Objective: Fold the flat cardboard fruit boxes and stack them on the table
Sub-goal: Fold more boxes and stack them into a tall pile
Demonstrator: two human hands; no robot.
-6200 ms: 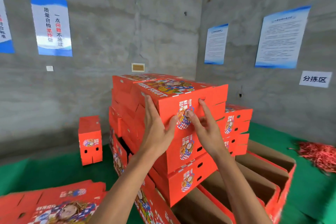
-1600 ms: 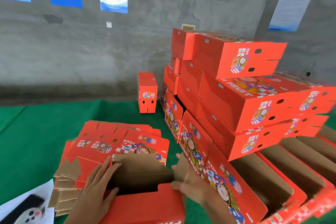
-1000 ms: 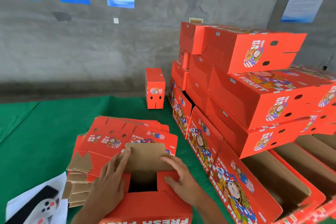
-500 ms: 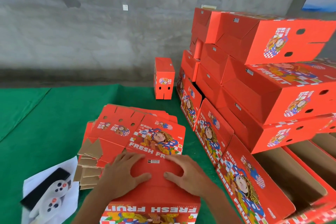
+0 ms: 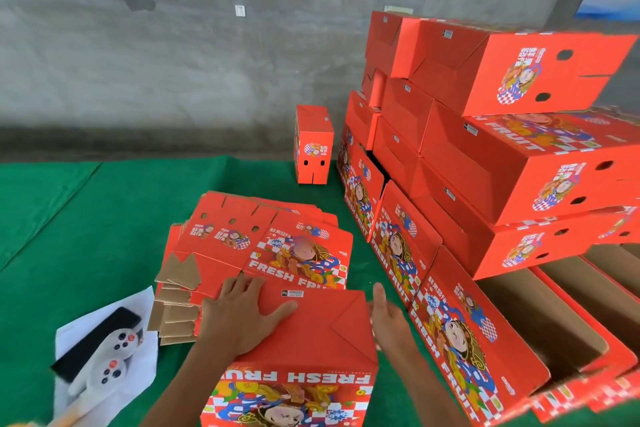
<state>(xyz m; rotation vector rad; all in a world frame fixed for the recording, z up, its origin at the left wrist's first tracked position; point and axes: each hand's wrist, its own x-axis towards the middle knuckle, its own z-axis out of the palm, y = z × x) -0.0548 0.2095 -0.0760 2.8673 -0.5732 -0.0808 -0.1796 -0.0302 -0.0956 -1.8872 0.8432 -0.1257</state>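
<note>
- Left hand (image 5: 242,317), fingers straight, presses flat on the box (image 5: 311,333), bottom centre.
- Right hand (image 5: 389,321), open, touches its right side, gripping nothing.

I had the folded box (image 5: 311,333) nearest my edge of the table (image 5: 86,218), with the flat boxes (image 5: 263,239) just behind it. The stacked boxes (image 5: 485,156) stood to the right; a lone upright box (image 5: 313,149) stood by the far edge.
</note>
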